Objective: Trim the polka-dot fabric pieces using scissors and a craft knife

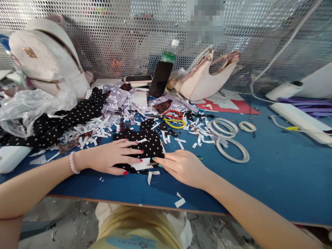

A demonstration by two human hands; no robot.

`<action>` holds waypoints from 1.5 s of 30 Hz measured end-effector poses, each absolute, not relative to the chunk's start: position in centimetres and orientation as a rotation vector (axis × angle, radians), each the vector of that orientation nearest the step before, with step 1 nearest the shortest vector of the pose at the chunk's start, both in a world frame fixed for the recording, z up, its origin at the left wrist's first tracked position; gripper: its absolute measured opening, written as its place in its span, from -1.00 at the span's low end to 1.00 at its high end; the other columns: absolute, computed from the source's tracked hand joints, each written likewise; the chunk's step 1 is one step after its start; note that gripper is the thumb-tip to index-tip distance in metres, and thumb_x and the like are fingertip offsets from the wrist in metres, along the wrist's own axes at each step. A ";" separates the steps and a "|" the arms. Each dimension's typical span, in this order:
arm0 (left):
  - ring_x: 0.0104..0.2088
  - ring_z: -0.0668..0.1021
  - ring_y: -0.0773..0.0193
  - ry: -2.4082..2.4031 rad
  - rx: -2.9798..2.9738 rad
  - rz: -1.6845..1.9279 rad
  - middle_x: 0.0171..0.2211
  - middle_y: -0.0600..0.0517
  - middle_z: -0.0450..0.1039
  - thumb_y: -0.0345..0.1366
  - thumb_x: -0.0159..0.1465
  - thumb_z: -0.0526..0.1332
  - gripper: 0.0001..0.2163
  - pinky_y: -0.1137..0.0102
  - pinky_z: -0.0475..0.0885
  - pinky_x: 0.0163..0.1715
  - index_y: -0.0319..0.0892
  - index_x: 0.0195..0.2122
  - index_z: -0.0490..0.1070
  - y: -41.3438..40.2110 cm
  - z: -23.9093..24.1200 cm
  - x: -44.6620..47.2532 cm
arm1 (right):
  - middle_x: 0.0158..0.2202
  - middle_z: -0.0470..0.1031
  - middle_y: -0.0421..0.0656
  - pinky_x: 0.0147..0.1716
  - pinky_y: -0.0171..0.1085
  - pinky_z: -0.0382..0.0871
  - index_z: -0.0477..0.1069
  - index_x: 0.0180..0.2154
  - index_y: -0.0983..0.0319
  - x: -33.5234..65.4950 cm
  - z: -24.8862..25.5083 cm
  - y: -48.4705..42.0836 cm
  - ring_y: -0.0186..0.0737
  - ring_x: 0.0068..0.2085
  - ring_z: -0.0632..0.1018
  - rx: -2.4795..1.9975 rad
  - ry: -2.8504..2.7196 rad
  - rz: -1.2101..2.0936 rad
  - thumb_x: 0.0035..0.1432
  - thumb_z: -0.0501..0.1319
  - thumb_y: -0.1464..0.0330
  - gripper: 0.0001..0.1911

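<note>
My left hand (111, 156) lies flat with fingers stretched out on a small piece of black polka-dot fabric (147, 141) on the blue table (272, 173). A pink bead bracelet sits on that wrist. My right hand (181, 166) rests at the fabric's right edge. Its fingers are pressed together on a white paper strip (142, 165) at the fabric's near edge. A green-tipped thing shows just behind the right hand; I cannot make out what it is.
White paper scraps (103, 124) litter the table. A larger polka-dot cloth (64, 119) and a clear plastic bag (31, 107) lie left. Scissors with red and yellow handles (173, 118), tape rolls (232, 148), a dark bottle (162, 74), a white backpack (49, 55) and a pink handbag (204, 77) stand behind.
</note>
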State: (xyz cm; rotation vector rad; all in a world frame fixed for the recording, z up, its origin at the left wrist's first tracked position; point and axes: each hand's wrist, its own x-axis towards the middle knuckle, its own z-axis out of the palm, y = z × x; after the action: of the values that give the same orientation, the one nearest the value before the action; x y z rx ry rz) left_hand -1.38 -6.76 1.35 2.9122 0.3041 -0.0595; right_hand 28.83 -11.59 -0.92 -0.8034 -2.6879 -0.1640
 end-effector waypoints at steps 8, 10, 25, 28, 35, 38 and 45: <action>0.40 0.04 -0.07 0.339 2.868 -0.062 0.38 -0.04 0.05 -0.14 0.41 0.07 -0.52 -0.04 -0.02 0.33 -0.04 0.33 0.15 -6.8 1.3 -1.1 | -0.31 0.56 -0.17 -0.40 -0.36 0.32 0.43 -0.09 0.21 27.4 -1.1 -11.8 -0.32 -0.40 0.54 -1.068 -2.437 0.340 0.23 0.10 0.47 -0.76; 0.40 0.04 -0.06 0.353 2.851 -0.047 0.38 -0.04 0.06 -0.14 0.40 0.08 -0.52 -0.03 -0.03 0.34 -0.03 0.33 0.15 -6.8 1.2 -1.0 | -0.29 0.55 -0.17 -0.42 -0.37 0.30 0.44 -0.15 0.20 26.9 -1.1 -11.7 -0.33 -0.39 0.53 -1.044 -2.466 0.413 0.16 0.10 0.54 -0.74; 0.40 0.04 -0.05 0.364 2.829 -0.023 0.37 -0.04 0.08 -0.14 0.39 0.09 -0.53 -0.02 -0.06 0.34 0.00 0.31 0.18 -6.7 1.0 -1.0 | -0.20 0.51 -0.16 -0.35 -0.33 0.26 0.43 -0.19 0.21 24.4 -0.3 -11.0 -0.25 -0.24 0.55 -1.244 -2.651 0.499 0.14 0.15 0.62 -0.74; 0.39 0.04 -0.05 0.369 2.834 -0.032 0.37 -0.04 0.09 -0.14 0.39 0.10 -0.53 -0.02 -0.07 0.34 -0.02 0.31 0.19 -6.7 1.0 -1.0 | -0.18 0.50 -0.14 -0.38 -0.33 0.25 0.43 -0.18 0.21 24.3 -0.4 -11.0 -0.24 -0.26 0.55 -1.246 -2.680 0.465 0.15 0.16 0.61 -0.75; 0.38 0.09 -0.05 0.361 2.834 -0.014 0.36 -0.05 0.10 -0.14 0.39 0.10 -0.52 -0.02 -0.05 0.34 -0.01 0.32 0.16 -6.7 1.0 -1.0 | -0.21 0.49 -0.14 -0.32 -0.32 0.34 0.42 -0.22 0.20 24.9 -0.6 -11.1 -0.23 -0.24 0.55 -1.193 -2.556 0.562 0.16 0.15 0.60 -0.77; 0.38 0.10 -0.04 0.364 2.835 -0.015 0.36 -0.05 0.10 -0.15 0.39 0.09 -0.52 0.00 -0.04 0.34 -0.02 0.32 0.16 -6.7 1.0 -1.0 | -0.21 0.50 -0.13 -0.28 -0.30 0.36 0.42 -0.21 0.20 25.1 -0.6 -11.0 -0.21 -0.21 0.55 -1.188 -2.530 0.596 0.17 0.14 0.59 -0.77; 0.38 0.09 -0.03 0.357 2.837 -0.010 0.36 -0.05 0.11 -0.15 0.39 0.09 -0.53 0.03 -0.04 0.34 -0.03 0.32 0.17 -6.7 1.0 -1.0 | -0.19 0.52 -0.12 -0.27 -0.30 0.37 0.44 -0.18 0.22 24.9 -0.4 -10.9 -0.20 -0.20 0.56 -1.209 -2.550 0.631 0.15 0.17 0.60 -0.76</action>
State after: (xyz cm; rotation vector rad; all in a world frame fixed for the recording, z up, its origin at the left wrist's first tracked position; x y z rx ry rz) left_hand -1.03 -6.71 1.01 2.8371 0.3568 -0.0096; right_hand 24.92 -10.93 -0.36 -1.2085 -2.5496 0.6315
